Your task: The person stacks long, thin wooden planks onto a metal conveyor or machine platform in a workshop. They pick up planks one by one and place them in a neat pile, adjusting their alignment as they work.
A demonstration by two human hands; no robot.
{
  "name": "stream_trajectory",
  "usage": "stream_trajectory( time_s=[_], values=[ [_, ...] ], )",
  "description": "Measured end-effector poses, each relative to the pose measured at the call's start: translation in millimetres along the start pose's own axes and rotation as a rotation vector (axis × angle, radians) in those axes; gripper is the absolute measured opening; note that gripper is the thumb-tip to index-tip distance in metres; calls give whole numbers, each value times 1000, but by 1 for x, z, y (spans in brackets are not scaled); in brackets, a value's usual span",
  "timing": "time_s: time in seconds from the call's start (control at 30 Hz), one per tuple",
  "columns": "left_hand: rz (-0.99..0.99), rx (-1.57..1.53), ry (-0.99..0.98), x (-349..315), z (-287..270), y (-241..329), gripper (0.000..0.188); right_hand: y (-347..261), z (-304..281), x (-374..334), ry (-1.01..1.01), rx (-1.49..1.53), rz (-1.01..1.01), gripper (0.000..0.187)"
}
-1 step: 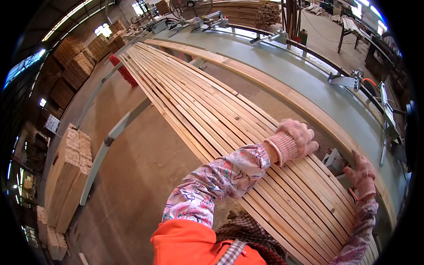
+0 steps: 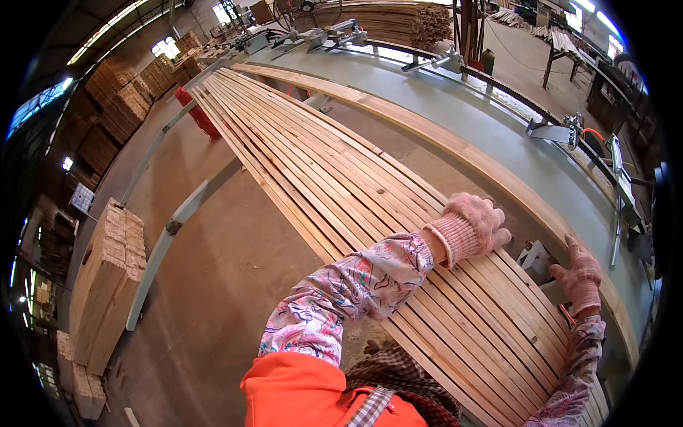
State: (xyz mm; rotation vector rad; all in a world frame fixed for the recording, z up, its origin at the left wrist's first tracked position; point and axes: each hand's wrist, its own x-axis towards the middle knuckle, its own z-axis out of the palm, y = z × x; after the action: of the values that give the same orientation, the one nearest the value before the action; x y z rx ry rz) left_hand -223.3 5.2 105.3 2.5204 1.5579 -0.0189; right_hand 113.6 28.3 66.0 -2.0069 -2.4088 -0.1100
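A row of long, narrow wooden strips (image 2: 370,186) lies side by side, running from my front right to the far left. My left hand (image 2: 472,226), in a pink knit glove, rests across their far edge with its fingers curled over the outermost strip. Beyond a gap, a single long wooden board (image 2: 455,151) lies along the edge of a grey-green machine table (image 2: 491,127). At its near end my right hand (image 2: 580,274), also gloved, touches the board's inner side, thumb apart and fingers stretched. Part of the right palm is hidden.
Metal clamps (image 2: 558,131) and a toothed rail line the table's far side. Grey support arms (image 2: 186,213) reach out at left, near stacked timber (image 2: 114,263). A red object (image 2: 203,119) hangs by the strips' far end. More lumber (image 2: 398,25) lies behind.
My right hand has shifted very slightly forward along the board. The left hand and the strips hold their place.
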Motion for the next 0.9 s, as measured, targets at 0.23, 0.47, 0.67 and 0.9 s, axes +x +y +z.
stream_trajectory(
  time_s=[0.23, 0.47, 0.67, 0.9],
  values=[
    [109, 40, 60, -4, 5, -5, 36, -18, -2, 36, 58, -202, 0, 81],
    [-24, -110, 75, 0, 2, 1, 50, 1, 21, 71, -138, -267, 36, 83],
    [-22, -112, 187, 0, 11, -5, 58, -8, -11, 30, -166, 55, -180, 67],
    [-65, -29, 248, 1, 15, -1, 71, -43, -74, -29, -634, 669, 11, 49]
  ],
)
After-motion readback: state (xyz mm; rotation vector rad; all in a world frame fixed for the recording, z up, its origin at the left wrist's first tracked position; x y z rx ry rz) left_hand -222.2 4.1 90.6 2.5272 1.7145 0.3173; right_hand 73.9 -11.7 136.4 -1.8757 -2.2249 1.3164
